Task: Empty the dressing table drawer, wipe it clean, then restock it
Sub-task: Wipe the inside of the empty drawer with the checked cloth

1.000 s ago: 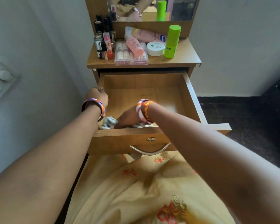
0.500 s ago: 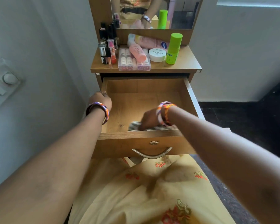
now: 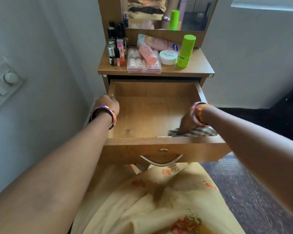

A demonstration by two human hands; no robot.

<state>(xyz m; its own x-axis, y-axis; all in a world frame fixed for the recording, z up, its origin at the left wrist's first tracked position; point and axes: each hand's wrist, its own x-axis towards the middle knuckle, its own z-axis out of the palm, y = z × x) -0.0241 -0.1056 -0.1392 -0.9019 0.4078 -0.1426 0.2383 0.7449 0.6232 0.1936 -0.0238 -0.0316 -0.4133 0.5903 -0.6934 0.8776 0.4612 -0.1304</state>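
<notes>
The wooden drawer (image 3: 152, 144) of the dressing table stands pulled out, its floor bare except for a checked cloth (image 3: 197, 132) at the front right corner. My right hand (image 3: 187, 123) presses down on that cloth; its fingers are hidden behind the drawer front. My left hand (image 3: 107, 103) grips the top of the drawer's left wall. The cosmetics stand on the table top (image 3: 200, 67): a green stick (image 3: 185, 51), a white nail polish jar (image 3: 168, 57), pink tubes (image 3: 147, 55), a clear case (image 3: 143, 62) and dark bottles (image 3: 114, 48).
A mirror (image 3: 166, 12) rises behind the table top. A wall with a switch plate (image 3: 6, 80) lies close on the left. Dark floor (image 3: 254, 191) spreads to the right. My yellow embroidered clothing (image 3: 159, 200) sits just below the drawer handle (image 3: 161, 160).
My right hand has slid the cloth along the front of the drawer floor from the left corner to the right corner. My left hand has stayed on the left wall.
</notes>
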